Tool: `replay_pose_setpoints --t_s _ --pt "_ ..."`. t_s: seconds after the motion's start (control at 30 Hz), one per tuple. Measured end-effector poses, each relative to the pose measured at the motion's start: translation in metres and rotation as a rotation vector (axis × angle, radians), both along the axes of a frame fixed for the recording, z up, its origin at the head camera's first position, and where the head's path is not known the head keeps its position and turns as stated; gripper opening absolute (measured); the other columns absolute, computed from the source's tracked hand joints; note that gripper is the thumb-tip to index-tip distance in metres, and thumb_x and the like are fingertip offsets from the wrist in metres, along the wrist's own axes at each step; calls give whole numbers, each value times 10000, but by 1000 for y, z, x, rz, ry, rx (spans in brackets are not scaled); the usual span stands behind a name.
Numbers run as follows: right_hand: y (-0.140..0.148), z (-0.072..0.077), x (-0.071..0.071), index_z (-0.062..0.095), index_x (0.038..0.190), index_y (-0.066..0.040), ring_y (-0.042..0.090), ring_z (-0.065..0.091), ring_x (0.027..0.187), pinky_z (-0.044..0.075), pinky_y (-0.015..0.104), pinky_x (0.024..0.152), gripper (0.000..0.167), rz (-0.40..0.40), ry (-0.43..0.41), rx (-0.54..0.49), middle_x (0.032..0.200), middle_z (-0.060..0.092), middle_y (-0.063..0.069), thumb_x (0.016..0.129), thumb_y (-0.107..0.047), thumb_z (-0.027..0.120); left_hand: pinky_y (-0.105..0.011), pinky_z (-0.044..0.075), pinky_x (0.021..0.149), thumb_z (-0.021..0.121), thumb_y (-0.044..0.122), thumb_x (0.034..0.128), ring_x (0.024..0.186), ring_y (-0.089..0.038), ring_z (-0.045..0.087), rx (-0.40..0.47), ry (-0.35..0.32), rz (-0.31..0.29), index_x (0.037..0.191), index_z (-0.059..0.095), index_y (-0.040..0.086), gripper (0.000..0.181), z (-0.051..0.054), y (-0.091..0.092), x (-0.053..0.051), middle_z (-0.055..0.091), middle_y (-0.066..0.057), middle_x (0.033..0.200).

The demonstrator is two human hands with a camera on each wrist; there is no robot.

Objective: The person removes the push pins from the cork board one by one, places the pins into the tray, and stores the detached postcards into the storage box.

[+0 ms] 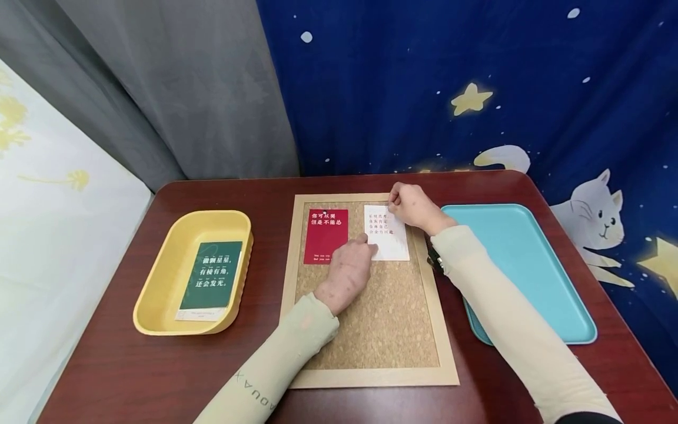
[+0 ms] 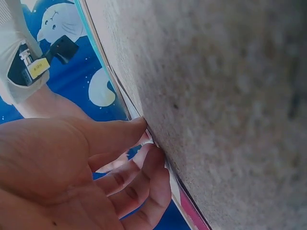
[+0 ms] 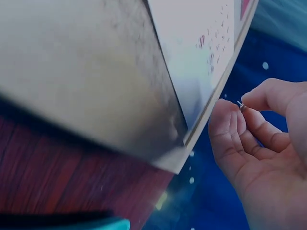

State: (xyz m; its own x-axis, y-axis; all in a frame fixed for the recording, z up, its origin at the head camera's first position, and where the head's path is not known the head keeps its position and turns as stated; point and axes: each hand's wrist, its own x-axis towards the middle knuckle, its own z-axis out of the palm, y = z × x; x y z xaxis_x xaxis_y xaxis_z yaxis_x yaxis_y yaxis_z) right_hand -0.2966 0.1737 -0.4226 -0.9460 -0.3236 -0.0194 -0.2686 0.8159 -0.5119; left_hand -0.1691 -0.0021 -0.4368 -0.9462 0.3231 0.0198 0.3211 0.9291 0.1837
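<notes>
A white card (image 1: 396,247) with printed lines lies on the upper right of a wood-framed corkboard (image 1: 389,318). My left hand (image 1: 348,270) rests its thumb and fingertips on the card's lower left edge; the left wrist view shows them apart against the surface. At the card's top edge, my right hand (image 1: 417,206) pinches a small pushpin (image 3: 242,107), whose metal point shows between thumb and finger in the right wrist view. Left of the white card sits a red card (image 1: 322,238) with a dark pin (image 1: 325,212) at its top; my left hand hides its lower right corner.
A yellow tray (image 1: 159,288) at the left holds a green card (image 1: 212,277) over a paler one. To the right, a turquoise tray (image 1: 535,265) stands partly behind my right forearm. The dark red table (image 1: 254,365) ends at a curtain behind.
</notes>
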Motion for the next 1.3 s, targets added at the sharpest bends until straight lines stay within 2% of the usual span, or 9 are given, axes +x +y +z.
replay_pose_setpoints --t_s 0.3,0.5,0.67,0.83,1.13,1.3 --pt "31 6 9 638 1027 -8 279 627 879 525 376 787 73 -30 23 24 983 689 181 976 -59 629 -314 609 704 659 105 1014 764 -174 654 15 -27 8 1203 783 144 229 1 0 0 677 -60 1061" --pt "51 9 14 651 1036 12 303 624 872 529 414 811 85 -30 34 32 977 691 199 981 -45 621 -326 606 725 657 94 1011 824 -199 690 41 -36 6 1224 774 137 246 -1 -5 1 697 -86 1112" --pt "69 8 24 657 1090 26 291 613 865 528 408 791 133 -49 -1 46 989 685 200 994 -54 612 -310 585 696 656 78 1007 768 -179 645 60 -34 -3 1212 775 126 242 -2 -6 2 686 -84 1054" --pt "90 9 32 662 1047 17 281 601 835 512 398 775 104 -69 22 70 947 680 192 989 -54 613 -308 590 703 655 83 1009 758 -175 632 64 -16 -13 1200 774 113 228 0 -4 1 674 -79 1034" --pt "113 4 44 652 1084 34 270 598 819 510 351 736 165 -104 -115 114 941 667 186 1020 -108 599 -316 608 771 662 76 1000 874 -191 682 72 -60 -1 1285 747 155 308 -3 -6 4 682 -80 1134" --pt "125 4 45 626 964 17 254 530 747 442 355 699 129 -109 -135 143 818 575 142 1006 -84 559 -316 617 776 674 75 992 886 -196 690 67 -53 -7 1293 743 160 320 0 -5 1 684 -87 1156"
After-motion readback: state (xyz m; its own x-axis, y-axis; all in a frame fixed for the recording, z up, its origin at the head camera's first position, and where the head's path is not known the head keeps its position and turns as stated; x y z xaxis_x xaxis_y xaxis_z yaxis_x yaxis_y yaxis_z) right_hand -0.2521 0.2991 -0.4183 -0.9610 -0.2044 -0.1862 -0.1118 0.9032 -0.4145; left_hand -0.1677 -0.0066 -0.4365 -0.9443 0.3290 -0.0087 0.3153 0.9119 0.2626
